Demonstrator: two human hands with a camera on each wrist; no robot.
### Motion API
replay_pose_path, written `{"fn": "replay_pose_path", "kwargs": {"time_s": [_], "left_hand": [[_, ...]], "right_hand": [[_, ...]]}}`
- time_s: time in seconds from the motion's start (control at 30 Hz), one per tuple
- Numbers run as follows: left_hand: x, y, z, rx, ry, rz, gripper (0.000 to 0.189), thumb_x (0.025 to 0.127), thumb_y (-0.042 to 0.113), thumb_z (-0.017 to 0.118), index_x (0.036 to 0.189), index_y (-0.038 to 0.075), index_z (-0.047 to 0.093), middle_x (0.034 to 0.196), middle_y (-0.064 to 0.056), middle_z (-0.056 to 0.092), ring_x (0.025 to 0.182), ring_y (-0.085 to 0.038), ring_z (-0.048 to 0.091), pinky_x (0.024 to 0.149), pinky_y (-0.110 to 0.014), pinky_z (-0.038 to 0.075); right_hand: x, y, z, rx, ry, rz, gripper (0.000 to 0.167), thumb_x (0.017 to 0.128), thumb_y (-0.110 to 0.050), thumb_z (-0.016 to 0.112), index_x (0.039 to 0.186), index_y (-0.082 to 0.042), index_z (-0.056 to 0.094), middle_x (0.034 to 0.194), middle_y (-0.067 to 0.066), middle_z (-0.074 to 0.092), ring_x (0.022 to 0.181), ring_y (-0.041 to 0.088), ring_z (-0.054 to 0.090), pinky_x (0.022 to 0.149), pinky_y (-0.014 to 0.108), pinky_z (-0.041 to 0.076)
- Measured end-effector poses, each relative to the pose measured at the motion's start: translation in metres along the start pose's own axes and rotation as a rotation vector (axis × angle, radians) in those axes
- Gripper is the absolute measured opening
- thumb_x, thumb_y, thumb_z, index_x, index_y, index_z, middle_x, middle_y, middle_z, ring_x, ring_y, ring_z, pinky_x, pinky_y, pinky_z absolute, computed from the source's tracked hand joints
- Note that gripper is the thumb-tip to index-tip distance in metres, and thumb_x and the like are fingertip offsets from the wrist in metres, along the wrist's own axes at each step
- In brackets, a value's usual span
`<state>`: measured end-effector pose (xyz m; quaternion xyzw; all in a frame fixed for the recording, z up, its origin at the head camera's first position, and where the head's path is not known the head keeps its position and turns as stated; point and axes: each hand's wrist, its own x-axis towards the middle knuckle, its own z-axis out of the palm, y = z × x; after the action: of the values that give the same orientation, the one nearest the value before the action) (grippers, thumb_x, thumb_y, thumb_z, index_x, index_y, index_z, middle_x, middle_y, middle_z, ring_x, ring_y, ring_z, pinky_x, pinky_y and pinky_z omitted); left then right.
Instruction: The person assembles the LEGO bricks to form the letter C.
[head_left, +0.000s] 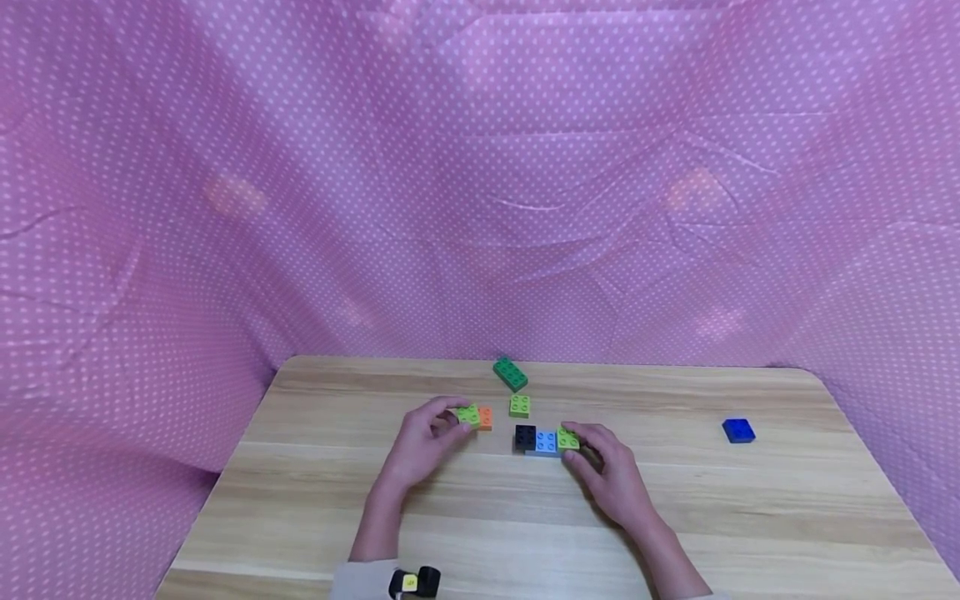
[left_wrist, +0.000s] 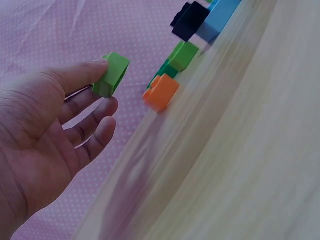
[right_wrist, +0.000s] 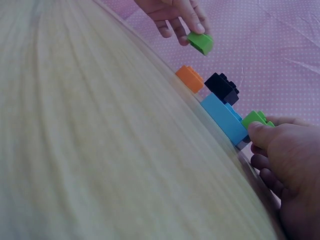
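Note:
Between thumb and fingers, my left hand (head_left: 420, 446) pinches a lime green toy brick (left_wrist: 112, 75), raised off the table. Close by it, an orange brick (left_wrist: 162, 93) sits on the tabletop. My right hand (head_left: 613, 477) pinches another lime green brick (head_left: 568, 438), which is on the right end of a light blue brick (right_wrist: 224, 118). A black brick (right_wrist: 221, 88) is at the blue brick's left end, also raised on it. The right hand's fingers partly hide its lime brick in the right wrist view.
Behind these stand a loose lime green brick (head_left: 519, 406) and, near the back edge, a longer dark green brick (head_left: 511, 374). A dark blue brick (head_left: 738, 430) lies far to the right. Pink dotted cloth (head_left: 480, 183) hangs around the wooden table (head_left: 480, 533).

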<state>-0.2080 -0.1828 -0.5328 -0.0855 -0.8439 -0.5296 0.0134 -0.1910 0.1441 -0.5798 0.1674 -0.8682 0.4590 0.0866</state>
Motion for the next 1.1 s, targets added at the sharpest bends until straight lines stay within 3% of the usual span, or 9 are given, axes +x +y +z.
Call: {"fn": "replay_pose_path", "kwargs": {"time_s": [0.2, 0.43, 1.1], "left_hand": [[0.000, 0.006, 0.012, -0.006, -0.069, 0.025, 0.036, 0.096, 0.014, 0.079, 0.131, 0.022, 0.073, 0.106, -0.001, 0.071, 0.092, -0.017, 0.067, 0.080, -0.031, 0.059], [0.000, 0.011, 0.021, -0.004, -0.121, 0.052, 0.036, 0.097, 0.016, 0.078, 0.132, 0.020, 0.072, 0.109, -0.001, 0.071, 0.094, -0.018, 0.067, 0.082, -0.031, 0.060], [-0.001, 0.021, 0.057, -0.001, -0.193, 0.109, 0.039, 0.100, 0.024, 0.075, 0.138, 0.020, 0.069, 0.123, 0.001, 0.072, 0.100, -0.020, 0.071, 0.084, -0.028, 0.060]], "right_hand": [[0.000, 0.000, 0.000, -0.001, -0.001, 0.001, 0.045, 0.097, -0.014, 0.078, 0.141, -0.019, 0.068, 0.135, -0.006, 0.068, 0.128, 0.018, 0.063, 0.110, 0.046, 0.052], [0.000, -0.001, 0.000, -0.004, -0.005, 0.006, 0.046, 0.097, -0.014, 0.078, 0.141, -0.020, 0.068, 0.135, -0.007, 0.068, 0.128, 0.017, 0.063, 0.110, 0.046, 0.052], [-0.001, 0.000, 0.000, 0.008, -0.005, 0.001, 0.045, 0.097, -0.014, 0.078, 0.141, -0.020, 0.068, 0.136, -0.008, 0.067, 0.129, 0.016, 0.062, 0.111, 0.044, 0.051]]}}
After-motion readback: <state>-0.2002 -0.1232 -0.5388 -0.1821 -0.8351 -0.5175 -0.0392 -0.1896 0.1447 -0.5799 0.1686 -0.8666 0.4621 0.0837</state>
